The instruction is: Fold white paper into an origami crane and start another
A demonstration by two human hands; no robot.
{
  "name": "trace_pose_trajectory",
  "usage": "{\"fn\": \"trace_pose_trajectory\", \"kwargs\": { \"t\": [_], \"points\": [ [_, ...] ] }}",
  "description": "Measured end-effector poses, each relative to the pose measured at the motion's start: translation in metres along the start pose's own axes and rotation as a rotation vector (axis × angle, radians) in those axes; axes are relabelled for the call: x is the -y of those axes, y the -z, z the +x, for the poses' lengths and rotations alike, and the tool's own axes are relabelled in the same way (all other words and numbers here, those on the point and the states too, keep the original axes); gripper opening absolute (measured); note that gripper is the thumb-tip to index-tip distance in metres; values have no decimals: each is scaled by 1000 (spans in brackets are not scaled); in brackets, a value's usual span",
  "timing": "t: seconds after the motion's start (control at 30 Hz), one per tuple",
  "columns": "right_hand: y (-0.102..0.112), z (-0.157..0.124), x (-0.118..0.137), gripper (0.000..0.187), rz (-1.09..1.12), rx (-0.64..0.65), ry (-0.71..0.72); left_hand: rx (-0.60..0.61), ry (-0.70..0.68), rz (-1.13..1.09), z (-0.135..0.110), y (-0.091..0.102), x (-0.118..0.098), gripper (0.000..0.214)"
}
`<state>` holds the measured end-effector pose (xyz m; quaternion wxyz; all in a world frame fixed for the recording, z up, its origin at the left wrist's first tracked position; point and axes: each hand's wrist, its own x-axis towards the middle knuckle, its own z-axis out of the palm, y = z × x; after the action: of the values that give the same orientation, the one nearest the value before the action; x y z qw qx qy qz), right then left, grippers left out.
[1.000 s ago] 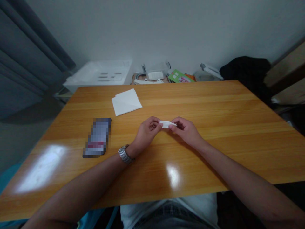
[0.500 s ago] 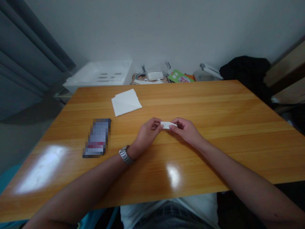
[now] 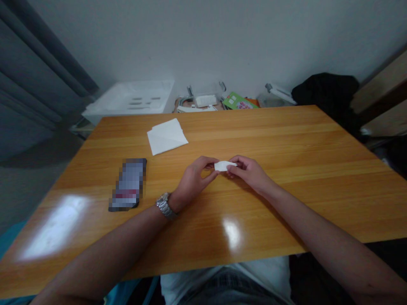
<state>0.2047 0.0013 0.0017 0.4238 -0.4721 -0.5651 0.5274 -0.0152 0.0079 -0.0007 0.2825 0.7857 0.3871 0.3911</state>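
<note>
Holding a small folded piece of white paper [image 3: 221, 166] at the middle of the surface [image 3: 286, 144], well in from the near and far edges. Pinching its right end between the fingers of the right hand [image 3: 249, 169]. With the left hand [image 3: 192, 178], spreading thumb and forefinger around its left end, too small to tell whether gripping. Wearing a metal-banded wristwatch [image 3: 164, 205] on the left. With flat white paper sheets [image 3: 167, 136] toward the far left corner, and with a smartphone [image 3: 129, 182] near the left edge.

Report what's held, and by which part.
A small white paper: the right hand pinches its right end; the left hand is at its left end, grip unclear.
</note>
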Motion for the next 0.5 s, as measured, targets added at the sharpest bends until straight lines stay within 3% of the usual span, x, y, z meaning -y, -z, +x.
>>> {"fn": "trace_pose_trajectory", "kwargs": {
  "t": [0.5],
  "points": [
    [0,-1,-9,36,-142,1,216,-43,122,-88,2,1,-1,20]
  ]
}}
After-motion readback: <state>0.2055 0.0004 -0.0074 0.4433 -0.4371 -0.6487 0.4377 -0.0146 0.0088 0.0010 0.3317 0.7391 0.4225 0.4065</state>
